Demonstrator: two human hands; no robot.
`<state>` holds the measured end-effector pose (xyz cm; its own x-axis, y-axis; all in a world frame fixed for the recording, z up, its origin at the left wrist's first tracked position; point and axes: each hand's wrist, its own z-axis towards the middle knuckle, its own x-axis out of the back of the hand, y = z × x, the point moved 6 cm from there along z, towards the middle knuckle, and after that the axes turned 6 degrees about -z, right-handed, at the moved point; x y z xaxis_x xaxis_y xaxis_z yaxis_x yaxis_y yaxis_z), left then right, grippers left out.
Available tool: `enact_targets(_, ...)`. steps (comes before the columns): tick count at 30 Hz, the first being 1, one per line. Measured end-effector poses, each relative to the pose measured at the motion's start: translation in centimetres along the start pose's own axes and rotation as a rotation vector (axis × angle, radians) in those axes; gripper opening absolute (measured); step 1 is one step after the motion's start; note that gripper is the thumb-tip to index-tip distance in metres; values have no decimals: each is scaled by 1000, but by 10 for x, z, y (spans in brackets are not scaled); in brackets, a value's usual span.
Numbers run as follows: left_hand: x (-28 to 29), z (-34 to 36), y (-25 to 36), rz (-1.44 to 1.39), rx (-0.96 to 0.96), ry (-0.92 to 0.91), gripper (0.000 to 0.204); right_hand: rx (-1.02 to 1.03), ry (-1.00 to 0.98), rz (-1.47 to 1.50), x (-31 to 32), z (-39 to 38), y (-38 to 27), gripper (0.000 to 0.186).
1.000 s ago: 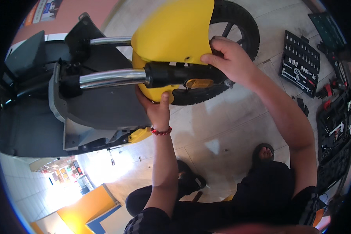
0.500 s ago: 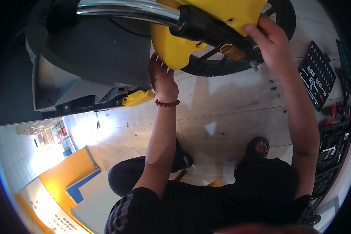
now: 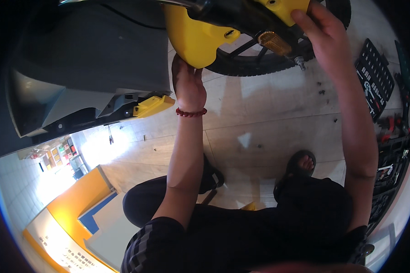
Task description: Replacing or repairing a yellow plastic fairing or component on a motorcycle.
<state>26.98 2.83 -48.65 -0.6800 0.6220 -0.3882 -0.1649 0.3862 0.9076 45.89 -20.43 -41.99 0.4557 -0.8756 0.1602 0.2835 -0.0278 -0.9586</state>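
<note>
A yellow front fender (image 3: 191,43) sits over the spoked black wheel (image 3: 248,69) of a scooter or motorbike. My left hand (image 3: 190,91), with a red bead bracelet at the wrist, holds the fender's lower left end; its fingertips go out of sight behind the edge. At the other end my right hand (image 3: 328,38) grips the fender with the thumb on its outer face and the fingers partly hidden. Between the hands runs the black fork leg (image 3: 234,22), bearing an amber reflector (image 3: 274,43). A threaded axle end with a nut (image 3: 300,63) sticks out below it.
Grey body panels (image 3: 91,59) fill the upper left, with a yellow piece (image 3: 154,106) at their lower edge. An opened tool case (image 3: 376,82) lies on the right, near more tools (image 3: 389,170). Small dark parts (image 3: 322,92) are scattered on the floor.
The fender, fork and wheel now appear higher in the view, and the grey panels have shifted left and down. Both hands keep their holds on the fender.
</note>
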Motion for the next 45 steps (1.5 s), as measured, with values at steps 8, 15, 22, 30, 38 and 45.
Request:
enact_targets(8,-71,-2,52,695,-555,-248,91,-21,-1,-100,2,-4,5,18)
enact_targets(15,-95,12,55,538,-654,-417,90,8,16,-73,1,0,-10,18)
enact_targets(22,-95,14,60,664,-699,-421,84,81,59,-75,-1,-3,-7,18)
enact_targets(30,-106,16,65,727,-715,-519,80,149,69,-26,1,-1,4,19)
enact_targets(38,-103,14,64,700,-744,-535,78,-57,276,-295,17,-36,-39,10)
enact_targets(45,-110,12,68,746,-851,-470,83,105,-255,-155,-60,-91,-40,18)
